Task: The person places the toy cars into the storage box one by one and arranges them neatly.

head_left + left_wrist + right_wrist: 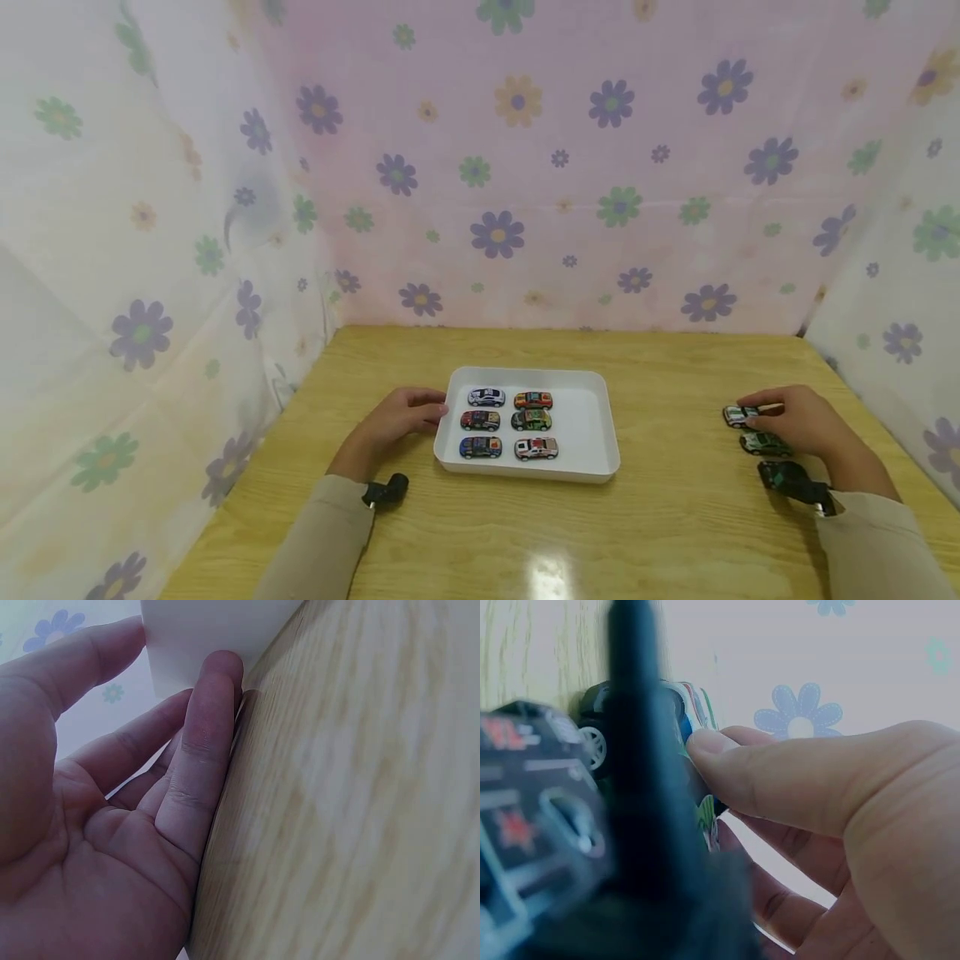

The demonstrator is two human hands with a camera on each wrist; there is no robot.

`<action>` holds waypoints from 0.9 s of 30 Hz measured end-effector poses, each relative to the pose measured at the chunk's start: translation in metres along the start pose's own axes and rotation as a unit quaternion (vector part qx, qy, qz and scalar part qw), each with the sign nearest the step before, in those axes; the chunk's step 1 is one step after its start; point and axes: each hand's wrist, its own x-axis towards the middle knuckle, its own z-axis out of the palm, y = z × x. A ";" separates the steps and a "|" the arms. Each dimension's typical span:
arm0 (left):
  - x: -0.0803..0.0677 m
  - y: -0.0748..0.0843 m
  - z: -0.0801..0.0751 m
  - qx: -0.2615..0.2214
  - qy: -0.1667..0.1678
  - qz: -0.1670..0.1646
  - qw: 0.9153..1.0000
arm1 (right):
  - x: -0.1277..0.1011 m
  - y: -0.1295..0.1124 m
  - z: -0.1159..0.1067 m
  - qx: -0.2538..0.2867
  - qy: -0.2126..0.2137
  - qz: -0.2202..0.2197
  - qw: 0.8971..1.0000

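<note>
Makeshift recording booth: floral cloth (525, 167) round wooden table (675, 517).

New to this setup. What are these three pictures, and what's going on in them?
No machine here: a person works with bare hands, wearing three cameras. The wide picture comes from the head camera, looking down at a wooden table inside flowered cloth walls. The other two come from cameras strapped to the wrists.

A white tray holds six toy cars in two columns. The left hand rests open against the tray's left edge; the left wrist view shows its fingers touching the tray wall. The right hand pinches a white toy car on the table. A green toy car and a dark toy car lie beside it.
</note>
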 end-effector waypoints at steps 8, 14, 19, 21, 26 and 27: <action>0.001 -0.002 0.003 -0.015 0.006 0.007 1.000 | 0.000 -0.003 -0.004 -0.009 0.007 -0.002 1.000; -0.003 -0.003 0.003 -0.009 0.011 0.007 1.000 | 0.000 -0.009 -0.003 -0.002 0.015 -0.014 1.000; -0.006 -0.004 0.002 -0.008 0.013 0.000 1.000 | 0.003 -0.017 -0.002 -0.004 0.021 -0.022 1.000; -0.005 -0.004 0.002 -0.007 0.012 0.001 1.000 | 0.005 -0.021 -0.002 -0.010 0.026 -0.029 0.999; -0.003 -0.002 0.003 -0.008 0.008 0.003 1.000 | 0.011 -0.032 -0.002 -0.011 0.030 -0.040 0.999; -0.002 -0.002 0.003 -0.007 0.006 0.006 1.000 | 0.012 -0.034 -0.002 -0.010 0.029 -0.041 0.999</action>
